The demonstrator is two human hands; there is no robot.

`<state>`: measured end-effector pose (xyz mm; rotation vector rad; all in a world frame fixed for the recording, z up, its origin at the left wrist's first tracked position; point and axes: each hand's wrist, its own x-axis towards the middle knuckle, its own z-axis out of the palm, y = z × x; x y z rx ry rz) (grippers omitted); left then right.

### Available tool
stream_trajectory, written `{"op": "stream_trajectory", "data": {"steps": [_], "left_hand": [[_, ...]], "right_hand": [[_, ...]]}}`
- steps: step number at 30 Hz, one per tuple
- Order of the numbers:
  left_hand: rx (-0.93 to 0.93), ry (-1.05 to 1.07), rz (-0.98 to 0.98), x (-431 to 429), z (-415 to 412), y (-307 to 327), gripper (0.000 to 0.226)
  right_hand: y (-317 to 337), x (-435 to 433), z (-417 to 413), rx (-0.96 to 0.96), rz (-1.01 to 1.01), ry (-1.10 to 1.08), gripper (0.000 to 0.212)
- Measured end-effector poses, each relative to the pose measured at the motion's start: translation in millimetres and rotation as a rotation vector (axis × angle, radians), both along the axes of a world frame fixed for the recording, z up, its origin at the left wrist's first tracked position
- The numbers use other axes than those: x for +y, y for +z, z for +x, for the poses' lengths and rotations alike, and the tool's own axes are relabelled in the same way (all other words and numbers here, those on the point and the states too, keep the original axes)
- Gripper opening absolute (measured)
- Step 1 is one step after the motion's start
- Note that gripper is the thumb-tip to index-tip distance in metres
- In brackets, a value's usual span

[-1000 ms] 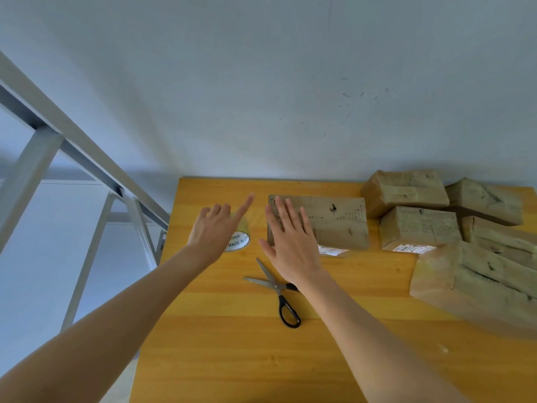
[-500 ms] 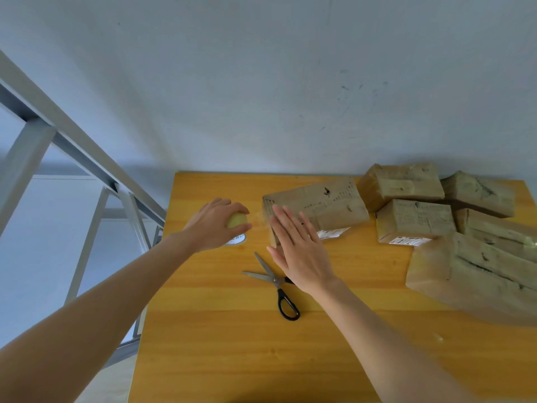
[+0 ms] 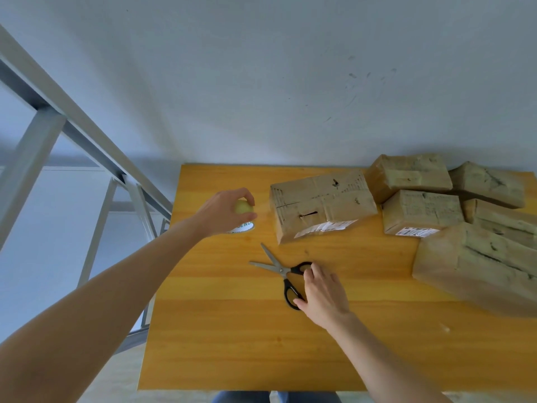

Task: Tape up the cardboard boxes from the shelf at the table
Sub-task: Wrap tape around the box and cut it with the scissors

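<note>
The orange wooden table (image 3: pixel 232 330) stood against a pale wall, with a grey metal shelf frame (image 3: pixel 87 146) off its left edge. The largest box (image 3: pixel 479 271) lay along the table's right edge, tilted and partly cut off by the picture. The middle box (image 3: pixel 319 205), flaps closed and a white label on its near side, sat toward the far edge at the centre, turned at a slant. A cluster of smaller boxes (image 3: pixel 422 210) filled the far right corner, packed just beside one another and touching the middle box.

The left hand (image 3: pixel 223 212) was near the far left corner, fingers curled down over the tape roll (image 3: pixel 243 207), gripping it just left of the middle box. The roll's white printed core showed beneath the palm.

The right hand (image 3: pixel 325 295) was at mid-table, nearer than the middle box, with bent fingers on the far black handle loop of the scissors (image 3: pixel 280 270) and the thumb against the near loop. The scissors lay flat, blades spread and pointing left.
</note>
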<state>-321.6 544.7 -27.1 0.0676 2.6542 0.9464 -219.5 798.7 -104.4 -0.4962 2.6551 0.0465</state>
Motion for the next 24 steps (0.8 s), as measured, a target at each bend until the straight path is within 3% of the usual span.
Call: {"op": "stream_trajectory", "data": {"steps": [6,11,13,17,20,24], "left_hand": [[-0.018,0.020,0.047,-3.0,5.1,3.1,0.018],[-0.017,0.031,0.050,-1.4,5.9,2.2,0.019],[-0.018,0.040,0.052,-0.5,5.8,2.5,0.020],[-0.024,0.053,0.047,-0.1,6.4,3.5,0.021],[-0.025,0.057,0.042,0.6,7.1,3.9,0.021],[-0.035,0.063,0.052,2.1,8.9,3.4,0.020]], "right_hand": [[-3.0,-11.0,2.8,0.029,-0.076,-0.159,0.058],[5.0,-15.3,0.1,-0.036,-0.055,-0.188,0.035],[9.3,-12.6,-0.1,-0.150,-0.175,-0.325,0.028],[15.1,-5.4,6.5,-0.532,-0.599,-0.632,0.012],[30.5,-6.2,11.9,-0.618,-0.784,-0.760,0.036],[42.8,-10.9,15.2,-0.711,-0.904,-0.775,0.039]]}}
